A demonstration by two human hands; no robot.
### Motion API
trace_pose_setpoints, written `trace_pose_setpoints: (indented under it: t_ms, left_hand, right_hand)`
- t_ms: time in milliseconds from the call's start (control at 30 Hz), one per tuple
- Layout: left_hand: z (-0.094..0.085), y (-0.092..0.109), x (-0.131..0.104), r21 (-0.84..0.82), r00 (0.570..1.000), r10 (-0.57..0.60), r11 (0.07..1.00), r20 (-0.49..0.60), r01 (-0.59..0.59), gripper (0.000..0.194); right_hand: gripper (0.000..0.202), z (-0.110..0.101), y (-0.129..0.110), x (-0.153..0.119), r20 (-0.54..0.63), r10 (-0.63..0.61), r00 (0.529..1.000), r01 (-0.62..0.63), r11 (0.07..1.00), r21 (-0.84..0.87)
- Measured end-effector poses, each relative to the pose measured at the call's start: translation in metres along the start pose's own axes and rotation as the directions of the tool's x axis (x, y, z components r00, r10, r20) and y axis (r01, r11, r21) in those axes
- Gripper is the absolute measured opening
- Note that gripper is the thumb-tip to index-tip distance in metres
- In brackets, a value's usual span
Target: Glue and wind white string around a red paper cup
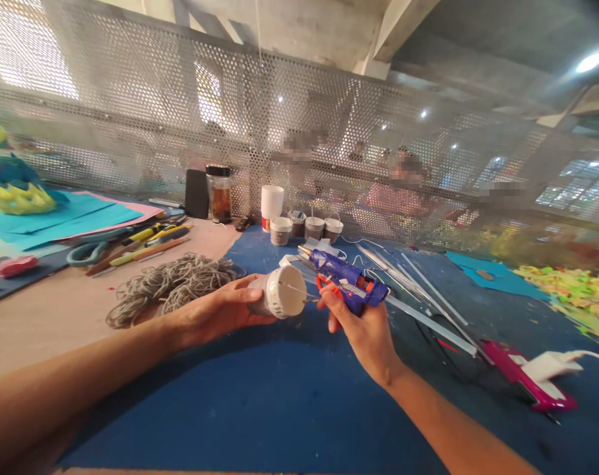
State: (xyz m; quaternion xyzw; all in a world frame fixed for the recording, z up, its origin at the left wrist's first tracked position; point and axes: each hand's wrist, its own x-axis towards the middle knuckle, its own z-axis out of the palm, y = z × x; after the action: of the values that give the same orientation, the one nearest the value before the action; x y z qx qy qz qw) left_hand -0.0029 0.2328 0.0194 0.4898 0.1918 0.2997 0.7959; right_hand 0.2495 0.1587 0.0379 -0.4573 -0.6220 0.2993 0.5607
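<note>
A paper cup point(285, 291), tilted with a round white end facing right, is held in my left hand point(225, 307), fingers wrapped round its side. A thin strand or wire runs from that end toward my right hand point(366, 323). My right hand is closed near the handle of a blue glue gun point(342, 272) with an orange trigger; its nozzle points up and left. Whether the fingers grip the gun or the thin strand is hard to make out. A tangled bundle of grey cord point(181, 284) lies left of the cup.
Several small cups point(281, 231) stand behind, beside a stack of white cups point(272, 201) and a jar point(219, 194). Tools point(151, 247) lie at left. Glue sticks point(433, 323) and a magenta power strip point(522, 376) are at right. A perforated metal screen point(250, 132) stands behind.
</note>
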Motion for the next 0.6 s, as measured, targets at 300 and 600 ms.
trace_pose_setpoints:
  t_ms: [300,600]
  left_hand:
    - [0.001,0.0,0.0,-0.019,0.999,-0.019,1.0,-0.026,0.018,0.046]
    - [-0.005,0.011,0.0,-0.035,0.996,0.085,0.996,-0.027,-0.086,0.046]
  right_hand:
    - [0.019,0.0,-0.002,0.001,0.017,-0.018,1.0,0.018,1.0,0.021]
    - [0.026,-0.001,-0.001,0.001,-0.031,0.005,1.0,-0.006,0.999,-0.034]
